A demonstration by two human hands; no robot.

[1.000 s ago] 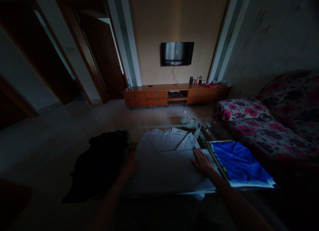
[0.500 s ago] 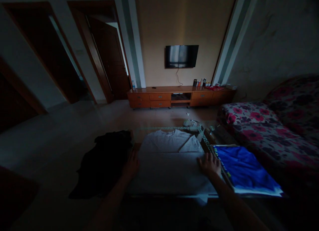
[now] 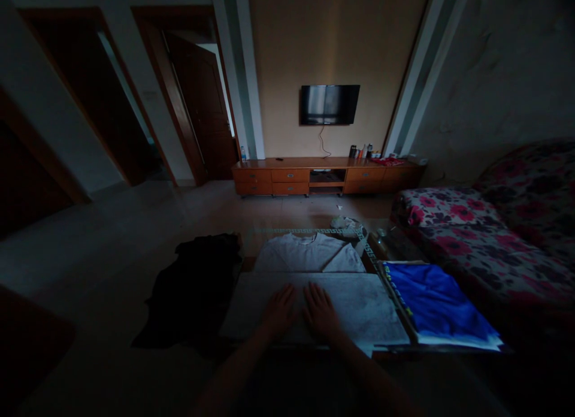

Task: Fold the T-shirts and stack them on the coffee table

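Note:
A grey T-shirt point(image 3: 363, 306) lies on the glass-topped table in front of me, its lower part folded up across the body and its neckline at the far side. My left hand point(image 3: 281, 309) rests flat on the folded part, fingers stretched forward. Close beside it, my right hand point(image 3: 320, 309) also lies flat on the cloth, a narrow gap between the two. Left of the shirt is a heap of black clothing point(image 3: 193, 288). On the right sits a blue folded garment point(image 3: 442, 300) with white cloth under it.
The table point(image 3: 251, 237) has a patterned border. Beyond it stand a low wooden cabinet point(image 3: 290, 176) with bottles on top and a wall-mounted television point(image 3: 330, 104). A flowered sofa point(image 3: 485, 243) is on the right. Near the table's far right corner lies a crumpled bag point(image 3: 348, 224).
Both hands have moved inward from the shirt's left and right edges to its middle. The folded part now looks flatter and wider.

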